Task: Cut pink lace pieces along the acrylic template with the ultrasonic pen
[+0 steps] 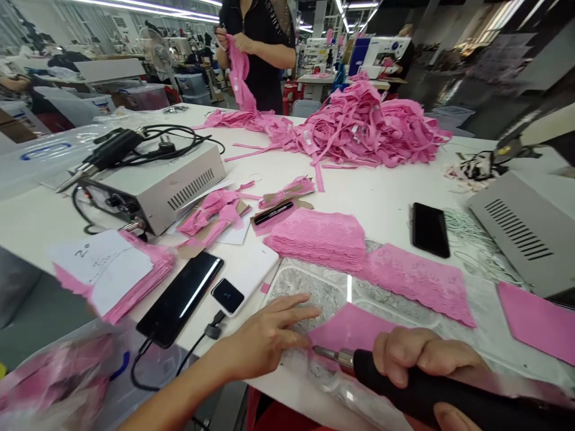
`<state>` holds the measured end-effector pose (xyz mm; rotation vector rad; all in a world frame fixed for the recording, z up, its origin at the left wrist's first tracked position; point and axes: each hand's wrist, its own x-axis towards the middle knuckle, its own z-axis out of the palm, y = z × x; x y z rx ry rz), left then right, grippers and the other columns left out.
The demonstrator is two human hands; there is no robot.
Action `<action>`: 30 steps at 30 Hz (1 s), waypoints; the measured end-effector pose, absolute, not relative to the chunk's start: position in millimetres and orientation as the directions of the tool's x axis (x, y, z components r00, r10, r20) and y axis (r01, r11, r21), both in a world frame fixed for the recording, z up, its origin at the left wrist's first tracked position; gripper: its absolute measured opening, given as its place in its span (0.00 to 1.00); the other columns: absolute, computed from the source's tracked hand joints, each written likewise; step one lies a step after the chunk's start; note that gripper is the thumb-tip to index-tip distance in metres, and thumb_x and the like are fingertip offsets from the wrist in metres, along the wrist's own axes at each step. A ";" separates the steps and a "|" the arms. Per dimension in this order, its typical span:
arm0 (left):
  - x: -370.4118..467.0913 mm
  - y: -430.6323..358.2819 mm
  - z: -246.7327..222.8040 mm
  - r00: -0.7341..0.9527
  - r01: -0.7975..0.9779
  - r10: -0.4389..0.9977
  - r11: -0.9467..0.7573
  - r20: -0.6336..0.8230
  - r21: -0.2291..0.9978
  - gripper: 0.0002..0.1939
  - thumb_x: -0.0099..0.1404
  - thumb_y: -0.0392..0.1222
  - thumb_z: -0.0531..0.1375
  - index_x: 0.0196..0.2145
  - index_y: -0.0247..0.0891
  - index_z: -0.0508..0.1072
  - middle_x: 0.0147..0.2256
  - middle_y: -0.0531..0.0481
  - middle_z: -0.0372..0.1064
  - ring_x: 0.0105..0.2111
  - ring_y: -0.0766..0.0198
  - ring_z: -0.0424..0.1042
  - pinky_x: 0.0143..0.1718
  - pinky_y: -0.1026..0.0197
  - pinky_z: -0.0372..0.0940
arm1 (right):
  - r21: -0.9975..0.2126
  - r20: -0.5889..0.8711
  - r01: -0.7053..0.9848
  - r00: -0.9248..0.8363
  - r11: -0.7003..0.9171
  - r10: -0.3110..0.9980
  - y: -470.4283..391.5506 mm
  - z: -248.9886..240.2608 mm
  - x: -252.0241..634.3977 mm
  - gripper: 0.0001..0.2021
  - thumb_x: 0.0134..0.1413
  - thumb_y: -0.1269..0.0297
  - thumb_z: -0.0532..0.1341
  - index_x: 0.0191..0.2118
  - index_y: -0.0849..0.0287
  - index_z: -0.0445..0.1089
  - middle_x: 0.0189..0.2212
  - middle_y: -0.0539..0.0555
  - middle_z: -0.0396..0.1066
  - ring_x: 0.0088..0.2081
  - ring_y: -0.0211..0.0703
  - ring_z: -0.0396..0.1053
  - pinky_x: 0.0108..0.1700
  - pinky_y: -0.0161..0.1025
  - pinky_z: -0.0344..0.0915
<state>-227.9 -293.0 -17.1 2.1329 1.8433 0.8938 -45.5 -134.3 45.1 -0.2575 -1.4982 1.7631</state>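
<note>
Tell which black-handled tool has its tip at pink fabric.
The held tool, in the right hand, its metal tip at the pink piece by the left hand; the loose tool lies on the left grey box.

Right hand point(429, 354) gripping black-handled tool point(371, 370), left hand point(265, 335) at pink fabric piece point(350, 326), pink lace stack point(318, 239) beyond

There are two black phones point(179, 299) point(430, 229), two vented boxes point(171, 179) point(525, 233), two lace stacks point(318, 236) point(417, 281) and one marker point(273, 213).

the right edge crops the black tool point(424, 394); the top edge, the co-worker point(266, 66); small writing point(106, 261) on the white paper point(112, 292) is unreadable.
</note>
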 end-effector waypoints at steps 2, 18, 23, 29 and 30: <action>-226.8 -293.7 -13.7 0.051 0.839 0.944 -0.217 0.326 0.499 0.23 0.58 0.20 0.50 0.43 0.36 0.76 0.59 0.45 0.65 0.65 0.53 0.55 0.61 0.48 0.61 | -0.901 0.360 -0.426 -0.631 0.081 0.687 -123.6 46.4 -40.3 0.05 0.52 0.60 0.64 0.36 0.52 0.73 0.26 0.52 0.69 0.26 0.42 0.67 0.31 0.44 0.72; -194.1 -245.5 -19.4 0.277 0.911 0.908 -0.352 0.314 0.214 0.22 0.67 0.28 0.54 0.59 0.33 0.65 0.61 0.39 0.62 0.63 0.49 0.57 0.62 0.43 0.58 | -0.791 0.473 -0.541 -0.244 0.286 0.847 -63.4 40.0 -34.0 0.07 0.46 0.68 0.60 0.34 0.57 0.73 0.29 0.50 0.70 0.26 0.37 0.65 0.31 0.41 0.68; -184.6 -224.8 -23.6 0.365 0.890 0.876 -0.428 0.314 0.159 0.21 0.70 0.38 0.57 0.59 0.33 0.66 0.60 0.37 0.61 0.60 0.45 0.62 0.58 0.43 0.63 | -0.794 0.468 -0.493 -0.123 0.355 0.875 -44.3 43.9 -3.5 0.07 0.42 0.67 0.60 0.31 0.58 0.73 0.27 0.51 0.69 0.24 0.36 0.63 0.28 0.40 0.66; -177.9 -214.7 -25.9 0.396 0.895 0.872 -0.437 0.288 0.094 0.24 0.71 0.45 0.57 0.62 0.37 0.63 0.63 0.39 0.58 0.63 0.47 0.58 0.58 0.43 0.62 | -0.827 0.387 -0.447 -0.012 0.341 0.922 -31.8 35.2 31.8 0.08 0.36 0.69 0.59 0.28 0.57 0.71 0.24 0.49 0.65 0.22 0.37 0.61 0.26 0.41 0.65; -178.2 -214.8 -27.1 0.398 0.897 0.871 -0.436 0.288 0.079 0.24 0.71 0.45 0.57 0.62 0.37 0.63 0.63 0.39 0.57 0.64 0.47 0.57 0.58 0.43 0.62 | -0.829 0.377 -0.446 -0.004 0.336 0.926 -31.0 34.0 35.4 0.08 0.36 0.69 0.59 0.28 0.57 0.71 0.24 0.49 0.64 0.22 0.38 0.61 0.26 0.41 0.65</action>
